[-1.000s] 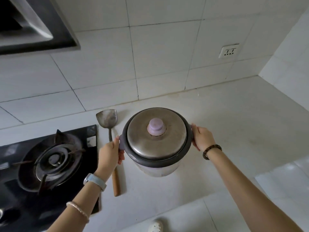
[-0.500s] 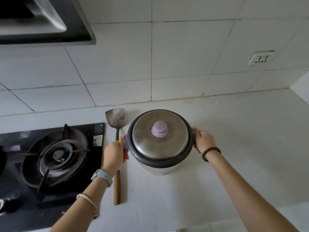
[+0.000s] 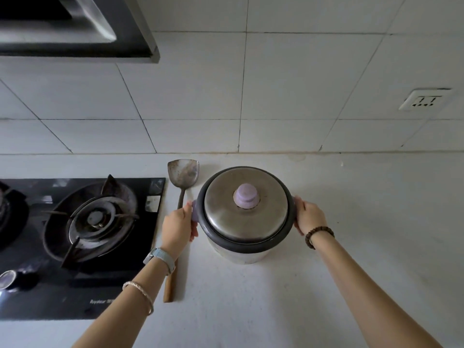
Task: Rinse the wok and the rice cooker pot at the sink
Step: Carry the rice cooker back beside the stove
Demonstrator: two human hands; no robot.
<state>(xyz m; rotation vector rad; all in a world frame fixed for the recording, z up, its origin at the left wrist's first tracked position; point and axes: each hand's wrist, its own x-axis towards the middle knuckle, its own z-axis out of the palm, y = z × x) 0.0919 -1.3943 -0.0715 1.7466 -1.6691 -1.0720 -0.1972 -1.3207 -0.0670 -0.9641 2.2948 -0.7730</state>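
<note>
We grip the rice cooker (image 3: 238,254) with our 2 hands: our left hand (image 3: 177,228) curls around its left side handle, our right hand (image 3: 310,217) around the right. It sits on the white countertop (image 3: 364,234) under a steel lid (image 3: 266,217) with a purple knob (image 3: 245,199), just right of a metal spatula (image 3: 182,172) lying beside the gas hob (image 3: 82,247).
</note>
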